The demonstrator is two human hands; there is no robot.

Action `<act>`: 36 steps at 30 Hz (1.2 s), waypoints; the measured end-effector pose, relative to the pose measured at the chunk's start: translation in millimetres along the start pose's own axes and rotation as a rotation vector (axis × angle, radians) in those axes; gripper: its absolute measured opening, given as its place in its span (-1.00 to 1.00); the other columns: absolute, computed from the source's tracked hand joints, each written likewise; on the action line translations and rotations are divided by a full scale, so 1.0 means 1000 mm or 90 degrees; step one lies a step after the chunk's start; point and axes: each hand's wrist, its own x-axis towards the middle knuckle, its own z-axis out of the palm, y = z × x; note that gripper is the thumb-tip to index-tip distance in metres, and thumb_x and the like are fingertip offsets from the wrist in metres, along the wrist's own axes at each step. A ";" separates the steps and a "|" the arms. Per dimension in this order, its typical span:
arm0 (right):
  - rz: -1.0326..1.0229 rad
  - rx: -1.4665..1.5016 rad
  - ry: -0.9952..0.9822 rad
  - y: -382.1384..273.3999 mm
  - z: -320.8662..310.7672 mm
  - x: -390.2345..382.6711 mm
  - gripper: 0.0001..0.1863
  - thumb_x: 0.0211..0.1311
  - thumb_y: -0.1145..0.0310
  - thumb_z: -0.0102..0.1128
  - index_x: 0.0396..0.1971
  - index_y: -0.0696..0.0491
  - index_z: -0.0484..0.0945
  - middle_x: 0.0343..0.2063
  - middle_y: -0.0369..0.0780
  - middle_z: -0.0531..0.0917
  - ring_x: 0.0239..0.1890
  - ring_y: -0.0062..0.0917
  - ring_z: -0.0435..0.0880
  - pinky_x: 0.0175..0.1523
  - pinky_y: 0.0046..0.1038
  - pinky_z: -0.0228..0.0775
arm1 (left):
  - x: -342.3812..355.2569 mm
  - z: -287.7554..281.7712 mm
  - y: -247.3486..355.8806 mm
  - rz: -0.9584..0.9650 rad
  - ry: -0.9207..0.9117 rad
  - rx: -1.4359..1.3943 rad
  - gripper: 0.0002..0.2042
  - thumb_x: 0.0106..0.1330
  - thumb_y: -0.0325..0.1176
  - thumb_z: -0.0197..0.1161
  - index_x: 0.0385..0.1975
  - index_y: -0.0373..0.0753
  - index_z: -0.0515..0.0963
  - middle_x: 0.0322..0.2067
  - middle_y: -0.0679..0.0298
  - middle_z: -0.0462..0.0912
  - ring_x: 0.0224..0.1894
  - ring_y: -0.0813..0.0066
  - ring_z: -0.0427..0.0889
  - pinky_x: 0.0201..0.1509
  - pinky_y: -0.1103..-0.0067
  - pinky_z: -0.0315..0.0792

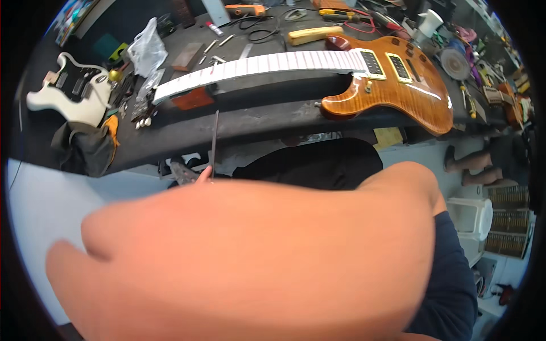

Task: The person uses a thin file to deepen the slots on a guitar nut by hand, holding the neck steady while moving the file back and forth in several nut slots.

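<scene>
I see a forearm filling the lower half of the head view, very close to the lens. Past its upper edge, fingertips pinch a thin, straight metal blade, held upright just below the front edge of the dark workbench. I cannot tell which hand this is; the other hand is out of view. On the bench lies an amber flame-top electric guitar, its neck masked white and pointing left. A white guitar body with a black pickguard rests at the far left. A clear plastic bag and small tools lie behind the neck.
</scene>
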 end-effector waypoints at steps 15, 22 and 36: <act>0.673 -0.109 0.252 0.078 -0.053 -0.163 -0.72 0.39 0.49 0.29 0.06 0.17 0.63 -0.05 -0.24 0.75 -0.04 -0.58 0.76 0.13 -0.46 0.62 | 0.000 -0.049 0.010 -0.088 0.279 0.071 -0.64 0.51 -0.52 0.21 0.25 -0.46 0.61 -0.03 -0.06 0.79 -0.06 0.23 0.82 0.08 0.36 0.64; 0.609 0.405 0.699 0.141 -0.091 -0.175 -0.58 0.49 0.41 0.26 0.24 0.23 0.46 0.17 0.04 0.61 0.22 -0.09 0.70 0.37 -0.07 0.59 | 0.045 -0.054 0.004 -0.125 0.514 -0.415 -0.66 0.60 -0.50 0.18 0.30 -0.40 0.44 -0.42 0.48 0.45 -0.53 0.75 0.29 -0.44 0.66 0.24; 0.432 0.539 0.698 0.154 -0.096 -0.198 -0.50 0.39 0.30 0.33 0.27 0.08 0.49 0.21 -0.12 0.60 0.21 -0.29 0.59 0.38 -0.07 0.46 | 0.214 -0.057 -0.035 -0.132 0.563 -0.007 -0.38 0.11 -0.29 0.78 -0.04 -0.41 0.46 -0.14 0.04 0.68 -0.10 0.23 0.71 0.04 0.35 0.61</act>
